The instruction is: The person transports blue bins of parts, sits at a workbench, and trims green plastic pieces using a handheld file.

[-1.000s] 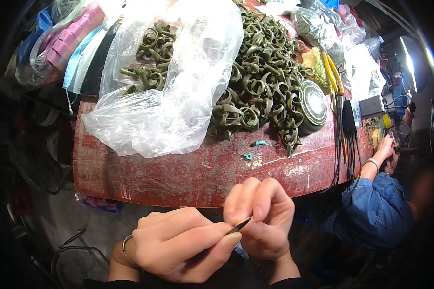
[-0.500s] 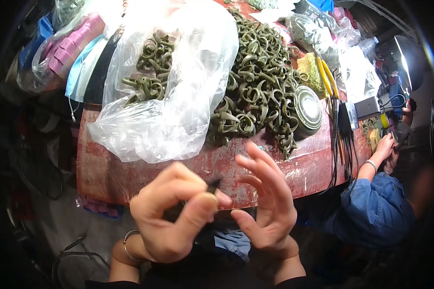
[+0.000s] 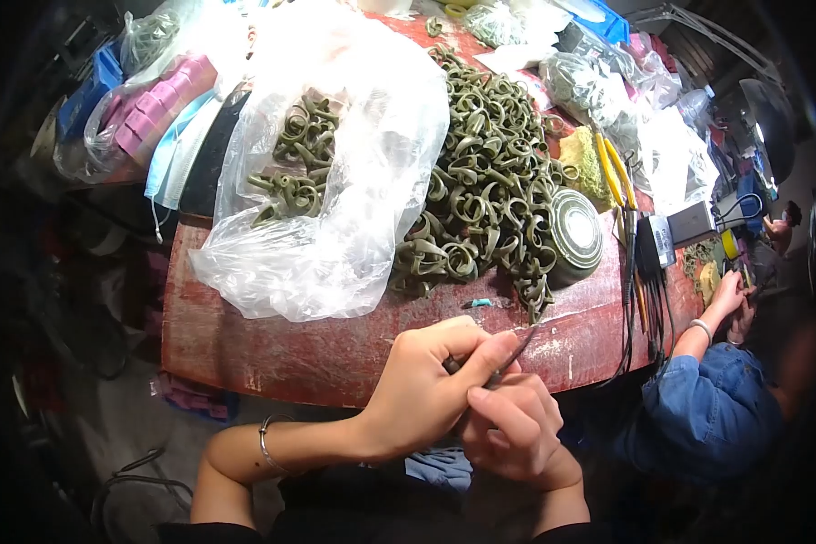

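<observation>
My left hand (image 3: 426, 385), with a bracelet at the wrist, is closed on a dark pointed blade (image 3: 517, 355) held between thumb and fingers, its tip up and to the right. Against it, below and to the right, my right hand (image 3: 517, 431) has its fingers curled; whatever they grip is hidden. Beyond both hands lies a large pile of green ring-shaped pieces (image 3: 490, 154) on the worn red table (image 3: 272, 358). A small teal piece (image 3: 480, 302) rests just past my left hand. More green pieces (image 3: 304, 150) sit in a clear plastic bag (image 3: 335, 263).
Right of the pile are a round ridged lid (image 3: 576, 234), a yellow-green sponge (image 3: 582, 163), yellow-handled pliers (image 3: 615, 168) and black cables (image 3: 642, 299). Pink blocks (image 3: 165, 104) and a blue mask (image 3: 174, 154) lie at the left. A co-worker in a denim sleeve (image 3: 707, 408) works at the right.
My hands parted, then came together again nearer the table edge. The dark blade, still in my left hand, now points up and right. The view has shifted slightly.
</observation>
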Motion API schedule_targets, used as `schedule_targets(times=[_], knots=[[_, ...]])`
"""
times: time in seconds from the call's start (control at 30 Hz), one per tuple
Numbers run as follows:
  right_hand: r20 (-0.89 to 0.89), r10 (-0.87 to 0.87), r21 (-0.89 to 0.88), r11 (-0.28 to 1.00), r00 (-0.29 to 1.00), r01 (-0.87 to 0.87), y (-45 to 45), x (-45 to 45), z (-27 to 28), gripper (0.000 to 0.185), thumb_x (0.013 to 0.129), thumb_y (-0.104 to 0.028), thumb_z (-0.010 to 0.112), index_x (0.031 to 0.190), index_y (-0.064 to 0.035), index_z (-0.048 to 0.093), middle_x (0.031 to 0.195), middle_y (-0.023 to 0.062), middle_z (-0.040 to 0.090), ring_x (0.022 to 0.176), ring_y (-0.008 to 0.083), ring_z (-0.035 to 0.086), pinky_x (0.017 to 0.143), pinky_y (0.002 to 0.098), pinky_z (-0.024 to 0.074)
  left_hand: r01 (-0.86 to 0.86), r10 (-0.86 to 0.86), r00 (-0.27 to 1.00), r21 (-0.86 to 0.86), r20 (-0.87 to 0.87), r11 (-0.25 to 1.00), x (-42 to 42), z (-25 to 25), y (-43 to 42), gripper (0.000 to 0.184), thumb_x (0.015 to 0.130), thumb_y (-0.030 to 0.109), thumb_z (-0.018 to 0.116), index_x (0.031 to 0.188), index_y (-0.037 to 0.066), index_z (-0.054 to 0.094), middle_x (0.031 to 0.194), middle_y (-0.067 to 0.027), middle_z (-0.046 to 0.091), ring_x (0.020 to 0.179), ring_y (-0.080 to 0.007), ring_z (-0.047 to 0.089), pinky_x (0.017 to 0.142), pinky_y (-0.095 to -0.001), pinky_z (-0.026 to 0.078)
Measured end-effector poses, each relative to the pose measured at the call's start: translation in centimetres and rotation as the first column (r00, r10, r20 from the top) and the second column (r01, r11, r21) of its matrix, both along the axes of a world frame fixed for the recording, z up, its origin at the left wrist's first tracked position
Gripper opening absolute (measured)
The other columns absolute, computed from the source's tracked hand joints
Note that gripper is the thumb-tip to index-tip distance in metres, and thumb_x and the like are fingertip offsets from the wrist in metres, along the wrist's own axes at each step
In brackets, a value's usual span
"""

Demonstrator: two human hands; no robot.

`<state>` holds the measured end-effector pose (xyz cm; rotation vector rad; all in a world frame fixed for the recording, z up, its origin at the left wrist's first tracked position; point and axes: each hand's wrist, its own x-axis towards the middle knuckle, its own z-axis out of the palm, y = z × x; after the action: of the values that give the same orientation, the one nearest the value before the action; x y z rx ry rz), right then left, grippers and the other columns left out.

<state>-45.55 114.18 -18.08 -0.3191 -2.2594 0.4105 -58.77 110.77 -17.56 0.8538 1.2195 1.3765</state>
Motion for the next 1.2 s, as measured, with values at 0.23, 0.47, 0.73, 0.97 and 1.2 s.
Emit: schedule_targets(times=[0.23,0.47,0.73,0.97,1.2], knots=[[0.007,-0.153,0.137,0.979,0.988,0.151,0.7,-1.4,-1.6,0.042,0.064,0.009,0.059,0.105,0.0078,0.056,0.087,0.0136,0.052,0.076,0.0232,0.054,0.063,0.0289,0.0491,-0.145,0.168,0.958,-0.112,0.232,0.983,-0.1,-0.1,1.8,0.021,0.088,0.015,0.054,0.078,-0.002,0.062,0.065,0.0001,0.054,0.058,-0.0025,0.042,0.052,-0.0176,0.036],[-0.005,-0.222,0.182,0.959,0.975,0.219,3.0,-1.4,-2.0,0.037,0.068,0.007,0.058,0.104,0.0141,0.055,0.081,0.0181,0.055,0.069,0.0281,0.058,0.057,0.0312,0.0506,-0.079,0.230,0.742,0.259,-0.630,0.963,-0.6,-0.4,2.1,0.006,0.078,0.005,0.057,0.074,-0.001,0.057,0.068,-0.0127,0.054,0.060,-0.0283,0.055,0.054,-0.0355,0.044],[-0.224,-0.297,-0.366,0.908,0.928,0.202,3.0,-0.6,-1.0,0.018,0.084,-0.008,0.053,0.093,0.0071,0.060,0.073,0.0144,0.060,0.064,0.0209,0.060,0.059,0.0277,0.0494,-0.049,0.556,0.301,0.570,-0.775,0.820,-7.3,5.3,3.8,0.004,0.076,0.006,0.058,0.076,0.002,0.059,0.064,-0.0149,0.056,0.060,-0.0263,0.057,0.051,-0.0336,0.043],[-0.136,-0.264,-0.663,0.741,0.955,0.111,2.9,0.4,-1.0,0.021,0.087,-0.012,0.048,0.086,0.0056,0.060,0.068,0.0102,0.057,0.061,0.0153,0.057,0.058,0.0251,0.0460,-0.121,0.341,-0.004,0.339,-0.940,0.933,-11.3,5.7,4.9,0.021,0.077,0.008,0.062,0.094,-0.003,0.061,0.091,-0.0167,0.062,0.085,-0.0287,0.060,0.077,-0.0332,0.046],[-0.011,-0.129,-0.843,0.534,0.992,0.060,2.8,2.1,0.1,0.013,0.081,-0.001,0.051,0.087,0.0033,0.061,0.068,0.0083,0.060,0.062,0.0128,0.059,0.056,0.0213,0.0447,0.221,0.215,-0.102,0.189,-0.971,0.957,-5.7,2.5,3.5,0.013,0.066,0.006,0.057,0.076,-0.002,0.059,0.088,-0.0154,0.054,0.091,-0.0275,0.050,0.079,-0.0355,0.040]])
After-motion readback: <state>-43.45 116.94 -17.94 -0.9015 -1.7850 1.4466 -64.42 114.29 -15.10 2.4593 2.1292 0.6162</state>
